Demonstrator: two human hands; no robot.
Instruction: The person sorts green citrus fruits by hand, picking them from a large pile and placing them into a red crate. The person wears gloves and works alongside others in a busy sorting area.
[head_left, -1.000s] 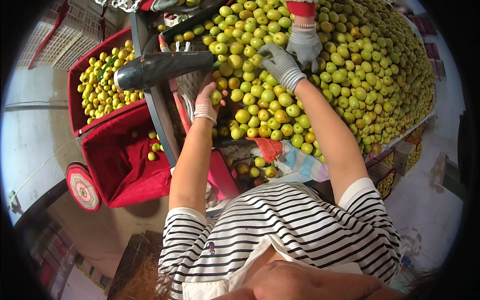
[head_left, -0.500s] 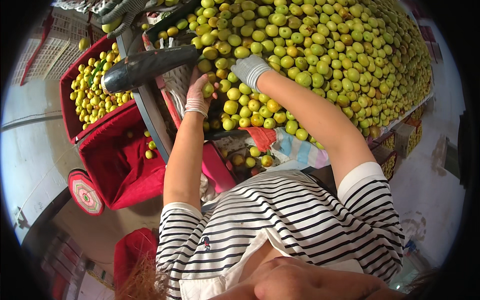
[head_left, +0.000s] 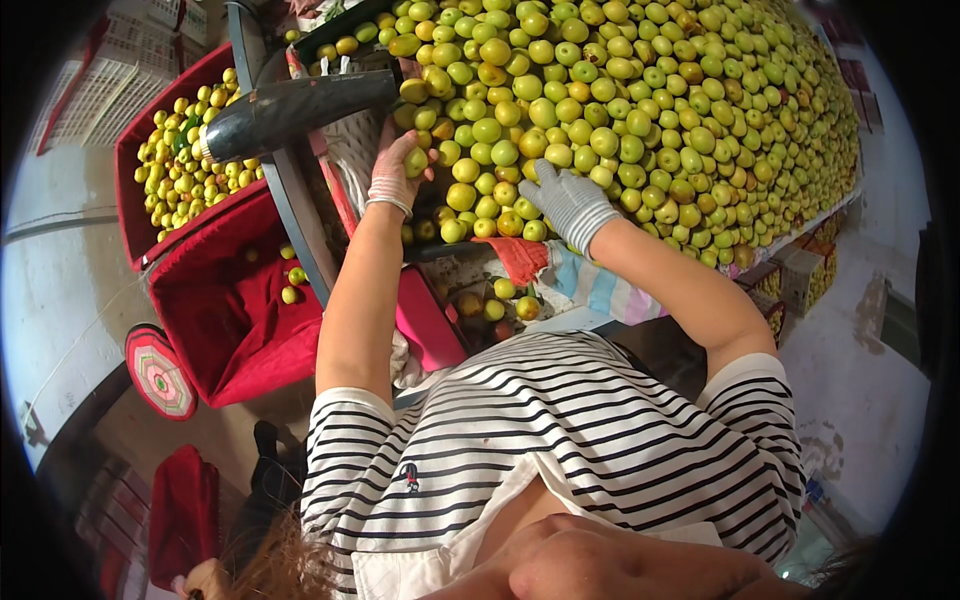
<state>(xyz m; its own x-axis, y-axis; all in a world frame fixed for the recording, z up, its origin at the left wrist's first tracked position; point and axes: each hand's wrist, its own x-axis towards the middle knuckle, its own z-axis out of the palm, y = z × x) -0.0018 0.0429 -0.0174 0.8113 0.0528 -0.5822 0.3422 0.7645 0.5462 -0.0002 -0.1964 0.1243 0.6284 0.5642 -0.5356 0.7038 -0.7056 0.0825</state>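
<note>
A large heap of green jujubes (head_left: 640,130), some tinged yellow or brown, spreads before me. In my left hand (head_left: 394,170), wearing a pale striped glove with the fingertips bare, a single green jujube (head_left: 415,162) is gripped just below the nozzle of a black hair dryer (head_left: 300,115). My right hand (head_left: 575,203), in a grey knit glove with a striped cuff, rests over the near edge of the heap. Its fingers are spread against the fruit, with no jujube visibly held.
Left of a grey metal frame (head_left: 300,215) stand a red-lined bin of jujubes (head_left: 128,190) and a red-lined bin (head_left: 225,350) with several fruits. A pink box (head_left: 428,320) and a striped cloth (head_left: 590,285) lie near my body. Stacked crates (head_left: 110,85) stand far left.
My right hand has moved rightward and nearer me, its fingers spreading. My left hand still holds the jujube. Another person's gloved hand has left the upper left; a person shows at lower left.
</note>
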